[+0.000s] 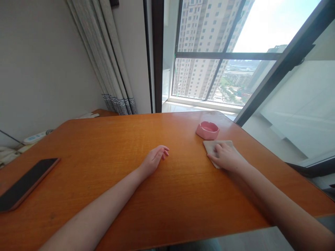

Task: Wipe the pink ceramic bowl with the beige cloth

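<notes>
Pale cloth (210, 146) lies on the table (167, 202), partly under my right hand (226, 157) and just beside the near side of the pink ashtray (208, 135). On that side the grip shows bent fingers over the fabric; whether they pinch it, I cannot tell. My left hand (152, 159) is loosely open, holding nothing. Assessment: light, even pressure with the cloth kept flat should serve best; any forward stroke should steer around the ashtray.

I see the left arm (104, 205) extended toward one o'clock, left hand (154, 160) loosely curled; the right arm (274, 198) points toward ten, right hand (225, 157) palm down.
</notes>
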Demonstrator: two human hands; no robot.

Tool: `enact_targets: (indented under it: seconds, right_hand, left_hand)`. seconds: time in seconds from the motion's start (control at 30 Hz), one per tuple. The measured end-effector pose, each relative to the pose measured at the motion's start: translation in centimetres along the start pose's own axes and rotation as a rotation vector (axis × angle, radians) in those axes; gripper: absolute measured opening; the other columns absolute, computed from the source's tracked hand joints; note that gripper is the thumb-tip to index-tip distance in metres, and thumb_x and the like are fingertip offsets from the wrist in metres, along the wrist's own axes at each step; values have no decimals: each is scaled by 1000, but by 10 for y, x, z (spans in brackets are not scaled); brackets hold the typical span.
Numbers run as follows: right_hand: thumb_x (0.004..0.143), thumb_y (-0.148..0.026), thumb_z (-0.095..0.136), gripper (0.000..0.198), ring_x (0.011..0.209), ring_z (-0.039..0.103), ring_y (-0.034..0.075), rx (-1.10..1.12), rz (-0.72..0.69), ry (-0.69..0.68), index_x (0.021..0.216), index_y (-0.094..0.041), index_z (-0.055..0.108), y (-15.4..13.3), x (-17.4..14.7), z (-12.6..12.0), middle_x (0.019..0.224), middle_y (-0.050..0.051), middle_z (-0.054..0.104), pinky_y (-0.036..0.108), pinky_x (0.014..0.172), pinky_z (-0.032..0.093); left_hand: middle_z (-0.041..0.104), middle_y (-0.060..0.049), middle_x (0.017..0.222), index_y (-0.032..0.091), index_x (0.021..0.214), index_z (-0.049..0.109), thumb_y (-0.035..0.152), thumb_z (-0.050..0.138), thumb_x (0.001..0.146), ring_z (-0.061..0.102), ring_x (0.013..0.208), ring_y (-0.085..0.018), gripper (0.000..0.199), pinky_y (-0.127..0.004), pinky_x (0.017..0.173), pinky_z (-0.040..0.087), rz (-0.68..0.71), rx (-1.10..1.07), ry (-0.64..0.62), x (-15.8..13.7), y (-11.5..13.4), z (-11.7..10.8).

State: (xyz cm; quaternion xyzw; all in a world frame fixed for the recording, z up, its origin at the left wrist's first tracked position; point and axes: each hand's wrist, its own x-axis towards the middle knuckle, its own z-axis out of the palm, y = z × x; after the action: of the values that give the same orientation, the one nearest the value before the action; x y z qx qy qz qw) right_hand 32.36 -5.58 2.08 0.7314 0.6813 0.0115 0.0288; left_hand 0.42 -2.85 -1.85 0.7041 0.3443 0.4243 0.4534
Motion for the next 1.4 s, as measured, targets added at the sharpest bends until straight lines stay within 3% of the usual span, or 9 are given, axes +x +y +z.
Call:
enact_targets:
  seconds: [0.07,0.13,0.2,0.27,0.37,0.43,0.67,1.4]
  right_hand:
    - [79,-51,51,41,113,46,40,-33,1,32,94,-14,60,-17,-1,-9,116,21,54,56,93,32]
    - [80,-43,54,36,119,41,41,-3,-89,115,99,-14,61,-46,-1,-18,121,21,53,60,98,26]
    - [82,-34,53,35,120,43,35,150,-310,186,110,-14,58,-85,0,-22,124,18,53,52,102,28]
    - [83,-24,49,44,116,49,25,397,-521,164,126,-15,48,-125,3,-18,125,14,54,39,99,37]
    - [83,-11,40,47,108,55,18,659,-649,146,130,-15,45,-172,13,-1,120,11,58,30,93,43]
    - [82,-8,38,43,106,55,17,772,-709,178,123,-16,51,-186,20,12,115,10,60,29,92,43]
    - [77,-5,40,28,87,58,16,875,-708,145,95,-17,59,-179,31,30,91,6,64,29,82,45]
    - [78,-6,40,25,86,57,16,830,-698,151,90,-17,58,-180,31,28,89,5,63,27,80,44]
  left_hand:
    - [62,-4,80,18,100,59,43,38,90,53,66,-13,34,-28,69,43,-20,23,-35,0,1,0]
    - [61,-3,77,18,101,58,39,45,88,53,66,-13,28,-26,66,42,-29,67,-55,0,3,0]
    - [59,-1,74,18,100,57,36,49,85,51,64,-12,25,-24,62,41,-32,126,-65,-1,5,0]
    - [57,-1,72,16,99,57,31,48,84,49,63,-12,22,-24,60,40,-26,195,-81,-1,6,0]
    - [59,-3,77,14,91,57,21,43,83,53,69,-14,18,-26,65,42,2,295,-53,1,3,-1]
    - [61,-6,81,13,85,56,17,41,81,56,76,-17,16,-29,70,43,9,350,-6,2,-1,-3]
    - [63,-7,84,16,83,56,13,42,78,58,80,-19,15,-30,73,43,46,501,-84,1,1,-4]
    - [62,-6,82,16,82,54,12,42,77,57,77,-18,13,-29,70,42,38,514,-100,0,2,-4]
